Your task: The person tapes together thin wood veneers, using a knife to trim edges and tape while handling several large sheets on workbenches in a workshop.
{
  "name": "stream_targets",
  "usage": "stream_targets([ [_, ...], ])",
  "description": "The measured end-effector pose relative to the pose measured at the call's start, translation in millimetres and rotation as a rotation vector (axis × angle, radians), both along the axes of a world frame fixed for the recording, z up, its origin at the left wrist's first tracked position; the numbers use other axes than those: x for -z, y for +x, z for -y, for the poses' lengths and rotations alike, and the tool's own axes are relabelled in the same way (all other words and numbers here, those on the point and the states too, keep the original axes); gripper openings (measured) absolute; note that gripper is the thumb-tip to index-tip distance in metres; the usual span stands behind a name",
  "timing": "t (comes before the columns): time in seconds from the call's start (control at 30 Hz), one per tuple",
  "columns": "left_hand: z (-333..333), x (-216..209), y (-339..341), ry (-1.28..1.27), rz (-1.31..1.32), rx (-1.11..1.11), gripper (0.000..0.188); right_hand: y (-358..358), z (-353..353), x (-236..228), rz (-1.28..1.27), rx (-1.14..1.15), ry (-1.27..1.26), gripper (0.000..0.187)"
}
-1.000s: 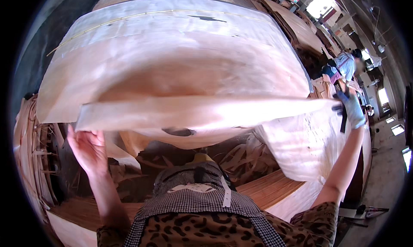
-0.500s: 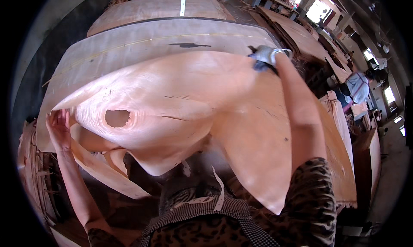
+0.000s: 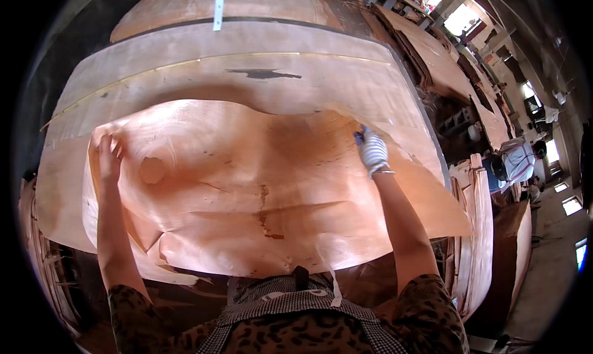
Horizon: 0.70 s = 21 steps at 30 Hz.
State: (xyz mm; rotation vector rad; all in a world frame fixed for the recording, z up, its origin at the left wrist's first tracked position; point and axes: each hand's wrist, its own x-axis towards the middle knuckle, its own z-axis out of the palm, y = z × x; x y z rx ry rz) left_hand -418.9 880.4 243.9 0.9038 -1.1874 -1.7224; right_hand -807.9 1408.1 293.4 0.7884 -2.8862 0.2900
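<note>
A large, thin, pinkish wood veneer sheet (image 3: 241, 169) lies buckled over a bigger flat veneer stack (image 3: 204, 82). It has a round hole (image 3: 152, 170) near its left end and a ragged brown split (image 3: 264, 209) toward the middle. My left hand (image 3: 110, 159), bare, has its fingers bent over the sheet's raised left edge; the thumb is hidden. My right hand (image 3: 374, 150), in a striped white glove with dark blue fingertips, is closed on the sheet near its far right edge. Below my left hand the near-left corner is folded and creased.
A thin yellow strip (image 3: 201, 60) crosses the stack, beside a dark gap (image 3: 264, 74). A white perforated bar (image 3: 218, 7) stands beyond. More veneer piles (image 3: 426, 58) are at the right, where another person (image 3: 517, 161) works. Upright veneer sheets (image 3: 472, 230) stand nearby.
The veneer sheet has come down flatter over the stack, its far edge nearer me. My right hand has moved nearer and slightly left; my left hand has shifted right with the sheet's edge.
</note>
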Motion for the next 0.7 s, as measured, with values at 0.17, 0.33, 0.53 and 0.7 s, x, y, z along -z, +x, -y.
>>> stream_targets([
  [0.17,-17.9,73.4,-59.9,-0.315,0.305,0.213,0.064,-40.3,-72.9,15.0,0.042,0.328,0.156,0.039],
  [0.33,-115.4,49.5,-134.2,-1.269,0.793,0.268,0.069,-80.8,-97.0,32.5,-0.055,0.118,0.147,0.036],
  [0.53,-180.4,38.2,-167.2,-1.332,1.096,0.377,0.071,-159.7,-36.4,61.6,0.007,-0.106,0.128,0.036],
  [0.7,-190.6,34.3,-169.1,-1.299,1.268,0.324,0.071,-256.8,-6.0,129.0,0.157,-0.344,0.126,0.046],
])
